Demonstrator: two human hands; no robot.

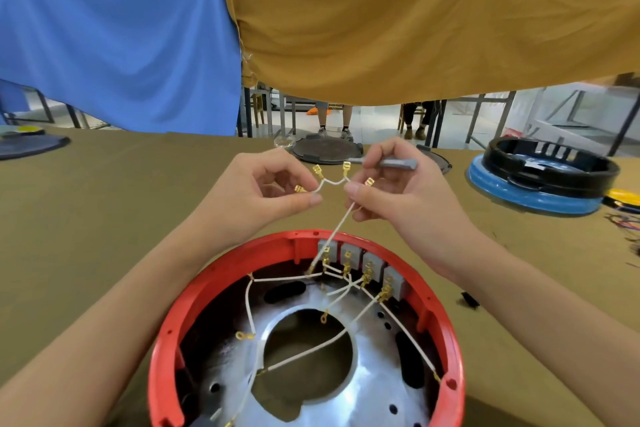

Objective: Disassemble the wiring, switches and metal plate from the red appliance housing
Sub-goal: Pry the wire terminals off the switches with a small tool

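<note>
The red appliance housing (pixel 221 274) lies open side up near the table's front edge. Inside it sit a shiny metal plate (pixel 367 388) with a round hole, a row of grey switches (pixel 372 260) on the far wall, and white wires with brass terminals. Above the housing's far rim, my left hand (pixel 256 194) pinches a short white wire (pixel 330 181) with brass connectors. My right hand (pixel 398 191) pinches the same wire's other end, with a longer wire (pixel 337 229) running from it down to the switches. A grey tool handle (pixel 398 164) is also held in my right hand.
A black ring on a blue base (pixel 540 184) stands at the right. Round dark plates (pixel 325 149) lie at the table's far edge, another dark disc (pixel 31 146) at far left. Loose coloured wires (pixel 623 218) lie at the right edge. Blue and yellow cloths hang behind.
</note>
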